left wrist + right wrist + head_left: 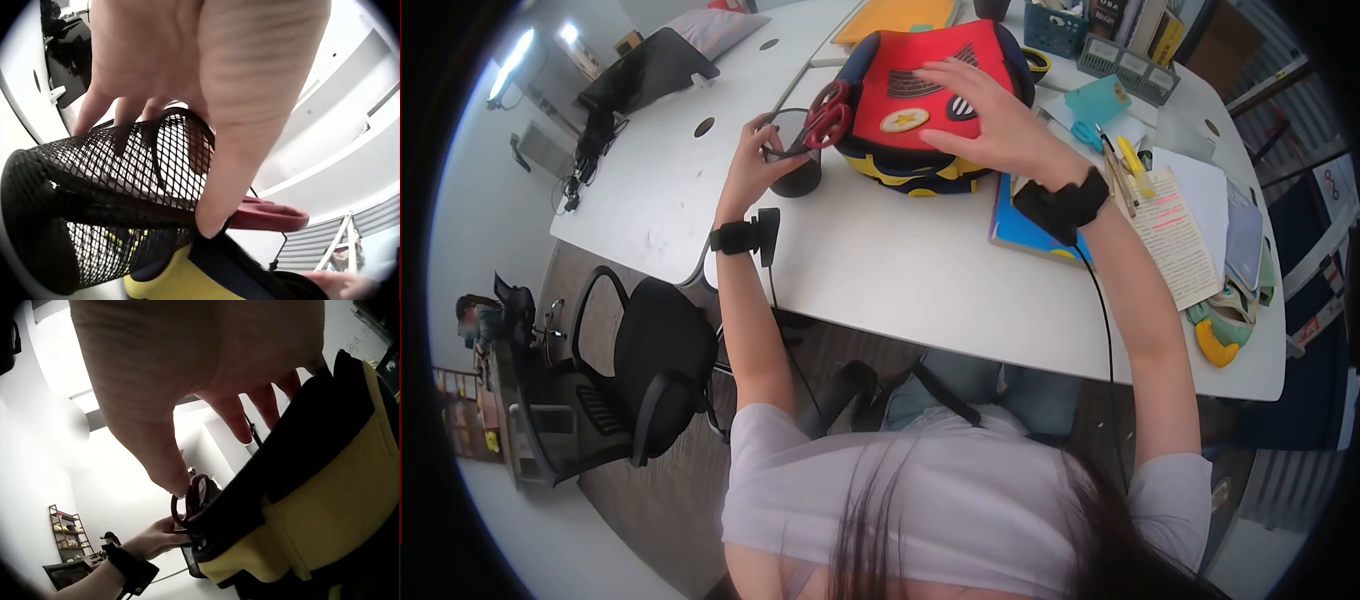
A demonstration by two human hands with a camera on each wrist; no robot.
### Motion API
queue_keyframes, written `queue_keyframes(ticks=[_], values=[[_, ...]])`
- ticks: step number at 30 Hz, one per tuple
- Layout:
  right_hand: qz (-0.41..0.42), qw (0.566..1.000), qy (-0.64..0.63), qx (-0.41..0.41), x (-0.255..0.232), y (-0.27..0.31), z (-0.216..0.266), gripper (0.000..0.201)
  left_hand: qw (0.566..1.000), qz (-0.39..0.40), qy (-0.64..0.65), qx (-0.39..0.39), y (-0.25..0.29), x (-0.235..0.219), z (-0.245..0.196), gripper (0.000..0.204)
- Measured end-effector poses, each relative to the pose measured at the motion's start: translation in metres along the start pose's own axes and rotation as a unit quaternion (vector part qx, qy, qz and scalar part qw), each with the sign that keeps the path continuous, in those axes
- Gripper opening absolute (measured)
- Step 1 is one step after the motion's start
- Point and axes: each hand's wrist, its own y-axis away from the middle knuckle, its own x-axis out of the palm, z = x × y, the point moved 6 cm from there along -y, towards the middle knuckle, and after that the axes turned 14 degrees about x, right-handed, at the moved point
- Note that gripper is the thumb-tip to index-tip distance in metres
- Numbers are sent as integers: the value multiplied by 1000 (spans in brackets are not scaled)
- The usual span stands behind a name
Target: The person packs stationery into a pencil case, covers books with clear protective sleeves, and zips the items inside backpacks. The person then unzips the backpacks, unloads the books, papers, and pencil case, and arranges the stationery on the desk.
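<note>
A black mesh pen cup [799, 181] stands on the white table, tilted in the left wrist view, with red-handled scissors [828, 114] at its mouth. My left hand [749, 172] grips the cup's rim, thumb on one side and fingers around the mesh [106, 156]. Right beside the cup is a red, navy and yellow bag [920, 85] with star and striped patches. Over the bag's right part my right hand [1005, 128] is spread, fingers extended and thumb apart; whether it touches the bag's top is unclear. The right wrist view shows the bag's yellow side [337, 500] below those fingers.
A blue book [1025, 228] lies right of the bag, near pens, a yellow highlighter [1135, 165], a printed sheet [1175, 240] and a green-and-yellow pouch [1225, 325]. Behind stand a grey basket [1128, 70] and an orange folder [890, 18]. A black chair [662, 350] is at left.
</note>
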Motion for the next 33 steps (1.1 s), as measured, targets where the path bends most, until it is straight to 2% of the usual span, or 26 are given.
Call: queue_keyframes(ticks=[1,2,4,5,6,7,8,10,11,12,14,15,16,18,20,28,31,33], values=[[-36,997,-56,-40,-1,1,21,56,999,20,-16,23,3,-1,-11,35],[-36,997,-58,-38,7,0,32,56,999,23,-17,22,7,-3,-19,35],[-57,988,25,-144,23,4,63,54,998,65,14,10,15,0,-34,34],[-55,988,23,-143,32,6,69,54,997,71,4,35,18,1,-43,33],[-26,985,73,-151,50,8,73,52,997,72,4,32,20,2,-49,33],[3,979,125,-160,67,12,74,50,995,95,17,38,22,6,-56,32],[3,979,124,-159,75,16,75,50,992,118,30,44,24,11,-61,32],[66,971,206,-104,101,19,66,48,991,119,17,65,26,16,-68,31],[8,969,213,-126,103,24,68,47,987,128,-29,93,28,18,-74,31],[8,969,214,-127,108,28,64,47,980,137,-74,121,29,21,-80,31],[81,978,179,-62,112,39,63,45,978,151,-72,124,32,29,-85,30],[96,981,158,-54,112,45,62,45,967,160,-116,160,35,34,-88,30],[96,981,159,-52,111,51,62,45,953,168,-160,195,37,38,-93,30],[133,979,154,5,114,60,53,48,951,176,-161,196,43,47,-99,30],[134,980,144,15,115,69,44,49,928,178,-216,245,50,58,-109,27],[143,983,112,31,109,82,28,54,917,171,-251,260,51,65,-111,20],[176,976,115,51,105,85,21,54,909,179,-277,255,50,65,-108,21],[232,956,166,64,106,82,17,54,910,185,-278,244,48,65,-108,18]])
